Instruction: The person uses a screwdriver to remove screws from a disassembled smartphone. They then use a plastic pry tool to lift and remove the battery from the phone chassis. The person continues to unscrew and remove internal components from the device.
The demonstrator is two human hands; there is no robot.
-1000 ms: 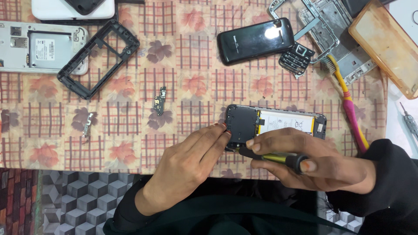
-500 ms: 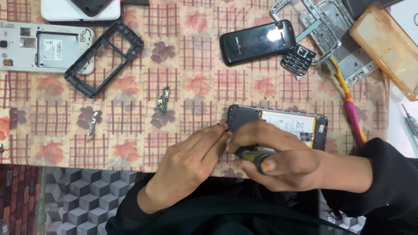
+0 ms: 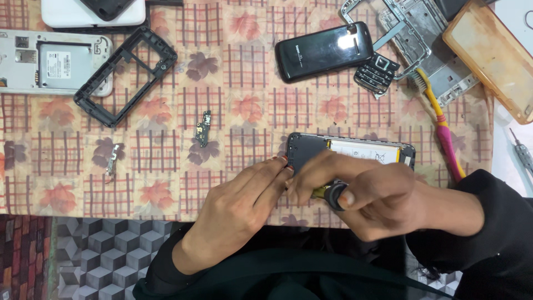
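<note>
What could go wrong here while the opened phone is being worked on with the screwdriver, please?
The screwdriver in the right hand works close to the exposed battery of the opened phone; a slip might gouge it. The left hand steadies only one corner, so the phone could shift. The small circuit board lies loose and might get brushed off.

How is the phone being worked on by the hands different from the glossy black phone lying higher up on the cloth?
The opened phone lies back-off, its pale battery and black inner frame showing; the glossy black phone is closed, with a smooth shiny shell. The opened phone is touched by the left hand while the right hand grips a screwdriver over it; the glossy black phone lies untouched. Both rest flat on the patterned cloth.
</note>
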